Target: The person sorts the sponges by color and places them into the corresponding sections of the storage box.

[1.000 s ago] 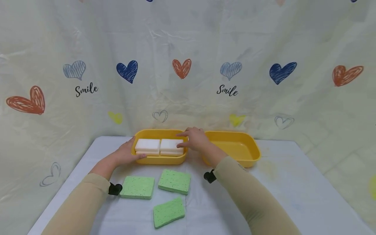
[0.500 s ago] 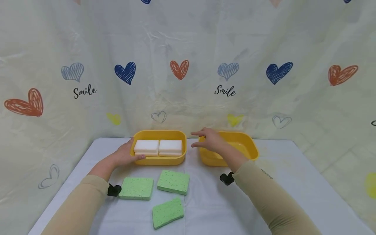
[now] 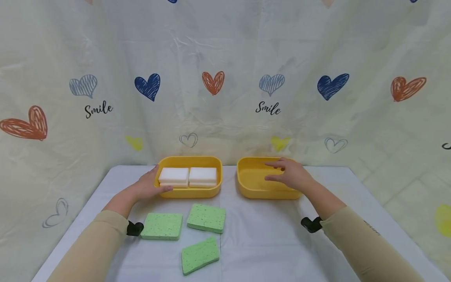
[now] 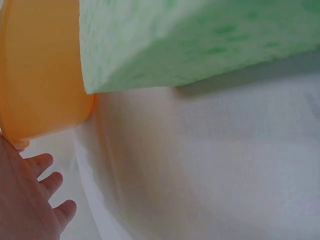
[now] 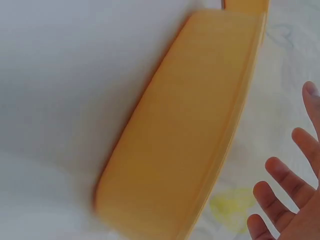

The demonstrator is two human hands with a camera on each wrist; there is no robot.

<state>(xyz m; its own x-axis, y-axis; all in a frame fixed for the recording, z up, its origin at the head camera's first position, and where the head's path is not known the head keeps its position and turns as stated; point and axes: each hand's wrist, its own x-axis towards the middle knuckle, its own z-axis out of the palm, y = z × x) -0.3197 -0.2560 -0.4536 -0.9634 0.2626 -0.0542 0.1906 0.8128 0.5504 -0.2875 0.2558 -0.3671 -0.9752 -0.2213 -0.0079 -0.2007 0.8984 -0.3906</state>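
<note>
My left hand [image 3: 147, 185] rests against the left end of a yellow container [image 3: 192, 193], its thumb along the front rim. In the left wrist view several of its fingers [image 4: 52, 184] stick out straight, apart from the container wall. Inside lie white sponge-like blocks [image 3: 174, 176], side by side, seemingly stacked. My right hand [image 3: 289, 173] hovers over the right part of a second yellow container [image 3: 267, 194], holding nothing; nothing shows inside that container. Its fingers are spread in the right wrist view. Three green speckled sponges [image 3: 162, 226] lie flat on the cloth nearer me.
White cloth [image 3: 260, 239] covers the table. A hanging sheet [image 3: 232, 51] printed with hearts and "Smile" stands right behind both containers. A narrow gap separates the two containers. One green sponge [image 3: 206, 217] lies close in front of the left container.
My right hand has moved right, from the right end of the left container to above the second one. My left hand stays at its container. The view has shifted slightly.
</note>
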